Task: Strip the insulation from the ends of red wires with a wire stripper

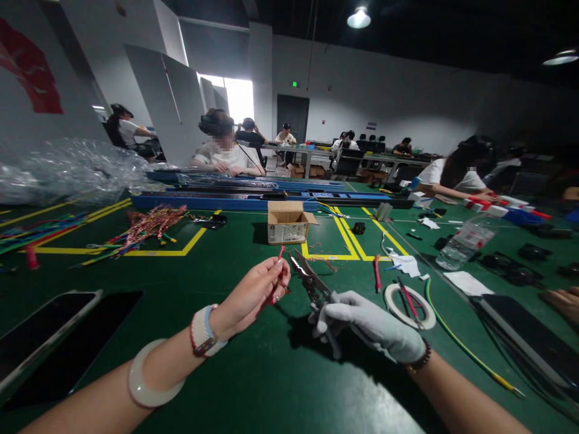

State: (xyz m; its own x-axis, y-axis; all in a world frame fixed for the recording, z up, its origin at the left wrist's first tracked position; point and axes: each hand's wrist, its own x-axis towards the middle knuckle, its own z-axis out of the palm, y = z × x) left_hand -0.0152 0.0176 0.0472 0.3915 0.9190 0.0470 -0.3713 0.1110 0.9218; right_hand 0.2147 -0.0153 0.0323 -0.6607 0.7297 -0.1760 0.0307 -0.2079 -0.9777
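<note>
Between the fingertips of my bare left hand [256, 289] is a short red wire [281, 253], its end pointing up. My right hand [368, 322], in a pale grey glove, is wrapped round the handles of a pair of wire strippers [312, 286]. The tool's jaws are spread a little and lie just to the right of my left fingertips, apart from the wire. A small open cardboard box [289, 224] stands on the table beyond both hands. Copper strands [323, 260] are scattered beside it.
On the left lie a bundle of bare copper wires [156, 226] and two dark phone-like slabs [76, 343]. To the right are a white tape roll [392, 307], a green-yellow wire [456, 345] and a water bottle [468, 241]. People sit around the green table [203, 386].
</note>
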